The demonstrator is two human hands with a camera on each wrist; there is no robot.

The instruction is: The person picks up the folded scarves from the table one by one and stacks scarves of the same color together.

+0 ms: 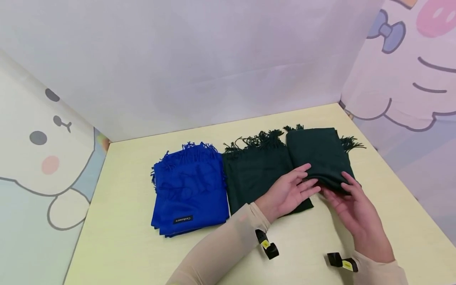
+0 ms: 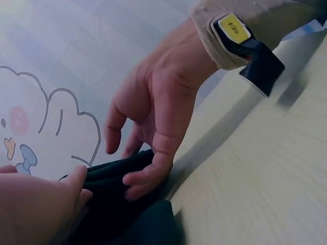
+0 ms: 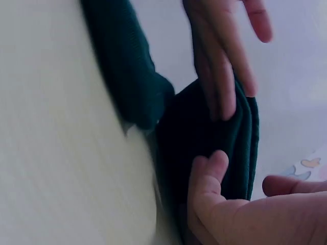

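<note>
A folded dark green fringed scarf (image 1: 317, 146) lies at the right, its front edge bulging up between both hands. My left hand (image 1: 286, 194) is at the left of that edge, fingers nearly straight and thumb spread away from them. From the right, my right hand (image 1: 358, 213) reaches in with its fingertips against the folded layers, while its thumb stands apart in the right wrist view. The layered edge of the green scarf (image 3: 245, 148) shows there close to both hands' fingers. A second dark green folded scarf (image 1: 256, 170) lies flat, partly behind the left hand.
Farther left lies a folded blue scarf (image 1: 189, 186) with a black label (image 1: 183, 219) and fringe at its back. All three scarves are side by side on a pale table (image 1: 117, 237). A white wall (image 1: 213, 71) rises behind, with cartoon-printed panels (image 1: 409, 91) at the sides.
</note>
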